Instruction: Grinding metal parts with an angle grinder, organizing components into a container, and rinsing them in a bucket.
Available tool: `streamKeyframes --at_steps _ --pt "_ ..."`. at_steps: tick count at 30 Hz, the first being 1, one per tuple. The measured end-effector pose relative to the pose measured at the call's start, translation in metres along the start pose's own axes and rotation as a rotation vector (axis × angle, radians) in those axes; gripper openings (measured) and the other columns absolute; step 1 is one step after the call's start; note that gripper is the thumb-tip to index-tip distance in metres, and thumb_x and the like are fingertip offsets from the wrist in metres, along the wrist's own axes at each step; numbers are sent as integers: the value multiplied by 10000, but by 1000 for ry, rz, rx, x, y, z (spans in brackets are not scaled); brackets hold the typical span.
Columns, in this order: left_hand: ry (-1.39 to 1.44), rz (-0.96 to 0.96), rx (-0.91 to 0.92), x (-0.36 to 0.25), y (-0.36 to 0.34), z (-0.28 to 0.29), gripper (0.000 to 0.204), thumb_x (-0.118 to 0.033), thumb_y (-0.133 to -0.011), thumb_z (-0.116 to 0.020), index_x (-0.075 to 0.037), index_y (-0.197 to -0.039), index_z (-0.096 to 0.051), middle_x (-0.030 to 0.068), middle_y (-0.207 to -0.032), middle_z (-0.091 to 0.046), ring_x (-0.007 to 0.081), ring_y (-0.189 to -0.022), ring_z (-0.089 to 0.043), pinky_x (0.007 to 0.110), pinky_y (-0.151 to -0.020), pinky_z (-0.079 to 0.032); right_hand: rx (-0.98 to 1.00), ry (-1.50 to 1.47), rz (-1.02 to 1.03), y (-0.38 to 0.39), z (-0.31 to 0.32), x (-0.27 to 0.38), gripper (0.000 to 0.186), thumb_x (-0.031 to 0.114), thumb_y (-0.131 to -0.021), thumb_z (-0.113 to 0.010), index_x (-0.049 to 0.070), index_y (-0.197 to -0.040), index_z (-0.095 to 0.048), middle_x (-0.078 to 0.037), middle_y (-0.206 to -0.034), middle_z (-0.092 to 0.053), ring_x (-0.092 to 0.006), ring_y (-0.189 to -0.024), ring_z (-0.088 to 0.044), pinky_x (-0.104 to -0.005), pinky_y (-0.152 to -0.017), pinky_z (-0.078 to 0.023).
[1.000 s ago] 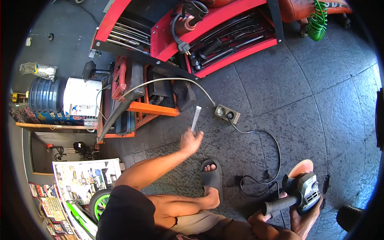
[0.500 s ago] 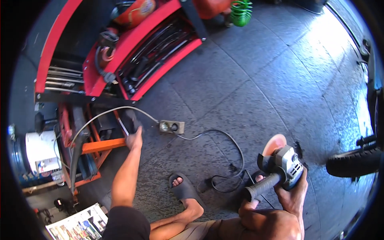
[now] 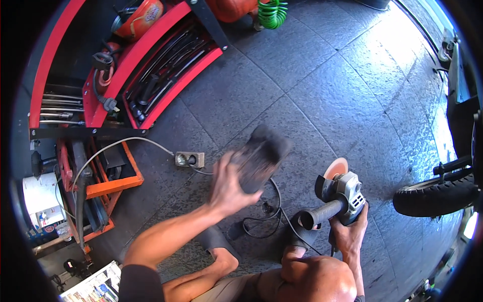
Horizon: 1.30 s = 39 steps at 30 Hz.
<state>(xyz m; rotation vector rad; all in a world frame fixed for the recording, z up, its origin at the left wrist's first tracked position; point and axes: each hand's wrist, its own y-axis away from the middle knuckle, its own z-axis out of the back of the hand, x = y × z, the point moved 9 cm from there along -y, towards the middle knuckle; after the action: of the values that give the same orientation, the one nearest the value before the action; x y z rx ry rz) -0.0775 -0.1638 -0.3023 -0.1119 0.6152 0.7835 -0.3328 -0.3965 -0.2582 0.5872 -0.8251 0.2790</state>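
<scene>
My left hand is wrapped round a dark, grimy block-like piece and carries it over the floor in front of me. Motion blurs the piece, so its exact kind is unclear. In my right hand, at the right by my knee, is an angle grinder. Its pinkish-orange disc points up and away, and the grey side handle sticks out to the left. A cord runs across the floor to a double socket block; the plug in it looks dark.
A red tool trolley with wrenches in its drawer stands at upper left. Below it is an orange metal frame. A black tyre is at right, and a green coiled hose hangs at the top. My sandalled feet stand near the cord.
My left hand has come away from the orange frame, moving right with the dark block in it. The grinder stays in my right hand, and the view has shifted slightly.
</scene>
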Motion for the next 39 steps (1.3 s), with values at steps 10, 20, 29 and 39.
streamKeyframes --at_steps 10,20,29,39 --pt "-130 -39 41 -52 -48 -88 436 -381 -963 -592 47 -1016 -527 271 -1271 -474 433 -1206 -443 576 -1022 -378 -5 163 -125 -7 17 -42 691 209 -686 -894 -35 -1207 -511 -220 -1039 -714 -334 -999 -713 -422 -888 -537" --pt "452 294 142 -39 -40 -119 195 -177 -1018 -511 -4 -956 -576 247 -746 -633 469 -749 -650 536 -635 -477 -5 138 -177 -25 5 -58 694 181 -688 -892 -42 -1215 -499 -224 -1047 -714 -322 -1007 -713 -415 -894 -535" --pt "-90 -100 -105 -57 -123 -112 150 -179 -995 -558 -68 -901 -593 121 -771 -632 316 -771 -592 436 -751 -437 -23 148 -184 -31 1 -47 648 162 -684 -886 5 -1203 -531 -135 -1056 -697 -220 -991 -652 -380 -914 -508" --pt "278 217 220 -35 -26 -135 224 -247 -1032 -536 -50 -951 -604 200 -677 -623 435 -667 -647 516 -600 -486 6 146 -221 -18 -1 -49 657 165 -682 -883 -6 -1205 -524 -176 -1061 -710 -257 -1002 -680 -398 -908 -517"
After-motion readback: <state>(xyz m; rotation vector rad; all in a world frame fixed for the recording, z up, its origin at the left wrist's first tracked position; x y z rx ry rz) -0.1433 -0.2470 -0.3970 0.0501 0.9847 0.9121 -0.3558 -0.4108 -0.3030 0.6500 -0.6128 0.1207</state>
